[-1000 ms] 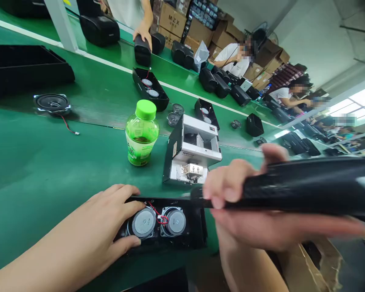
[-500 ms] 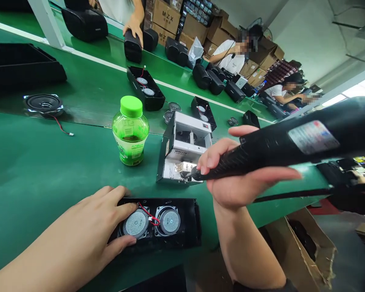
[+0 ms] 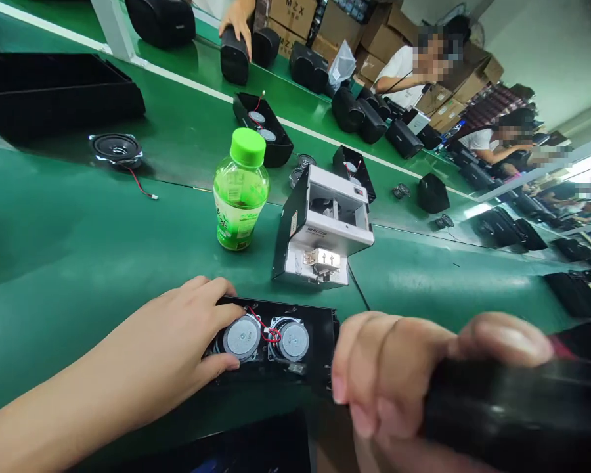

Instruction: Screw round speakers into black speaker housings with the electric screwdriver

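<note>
My left hand grips the left end of a black speaker box, thumb and fingers around a speaker driver. A second driver sits beside it, with a red wire between them. My right hand is wrapped around a black electric screwdriver, blurred and close to the camera. This hand is at the right end of the box; the screwdriver's tip is hidden behind the fingers. Just behind the box stands a white and black screw feeder.
A green-capped bottle stands left of the feeder. A loose speaker with a red wire lies at the left, near a black casing. Farther back are open speaker boxes and a co-worker's hand on a black speaker.
My right hand has brought the screwdriver away from the feeder, down toward the right end of the box. My left hand keeps its hold. The view has shifted somewhat.
</note>
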Demonstrator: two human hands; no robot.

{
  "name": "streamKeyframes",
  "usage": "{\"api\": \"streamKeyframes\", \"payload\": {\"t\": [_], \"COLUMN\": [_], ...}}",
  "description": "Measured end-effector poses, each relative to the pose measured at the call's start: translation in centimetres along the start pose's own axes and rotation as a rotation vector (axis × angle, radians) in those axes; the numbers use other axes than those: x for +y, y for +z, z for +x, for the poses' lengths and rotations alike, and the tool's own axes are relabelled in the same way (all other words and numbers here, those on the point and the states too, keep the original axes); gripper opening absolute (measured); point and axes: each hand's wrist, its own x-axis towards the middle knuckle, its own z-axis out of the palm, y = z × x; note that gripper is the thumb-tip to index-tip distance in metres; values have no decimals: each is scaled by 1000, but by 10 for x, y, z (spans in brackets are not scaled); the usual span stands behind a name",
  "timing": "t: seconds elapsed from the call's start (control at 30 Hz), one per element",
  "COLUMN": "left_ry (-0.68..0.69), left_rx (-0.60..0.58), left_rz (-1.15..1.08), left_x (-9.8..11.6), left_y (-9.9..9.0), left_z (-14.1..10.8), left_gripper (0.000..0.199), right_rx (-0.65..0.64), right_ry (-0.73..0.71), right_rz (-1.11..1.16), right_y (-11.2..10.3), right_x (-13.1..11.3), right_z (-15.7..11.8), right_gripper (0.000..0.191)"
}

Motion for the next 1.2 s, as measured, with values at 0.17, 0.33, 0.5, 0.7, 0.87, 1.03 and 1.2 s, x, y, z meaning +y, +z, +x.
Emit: {"api": "streamKeyframes", "payload": {"t": [0.17,0.33,0.5,0.7,0.87,1.03,1.2], "left_ry": [30,41,42,19,19,19,1], "left_rx": [-5,-21,0,-15,-13,6,-31], "left_rz": [59,95,76,70,77,98,129], "left_x": [5,9,11,10,14,17,22], "left_y": [-2,-3,-2,1,1,-2,-3], "left_z": [0,-1,0,0,-1,-2,0], "left_gripper": [38,36,39,43,41,33,36], "right_rx": [-58,-6,-13,-6,-154,-248,-227], "right_ry": [15,42,70,34,18,-71,-48], "right_rz": [-31,-25,-39,-68,-104,-138,-94], "right_y": [19,25,30,36,30,30,25], "right_x": [30,36,35,38,42,52,62], "right_z": [-14,-15,-12,-10,-17,-26,-35], "right_gripper": [31,29,33,31,34,37,31]}}
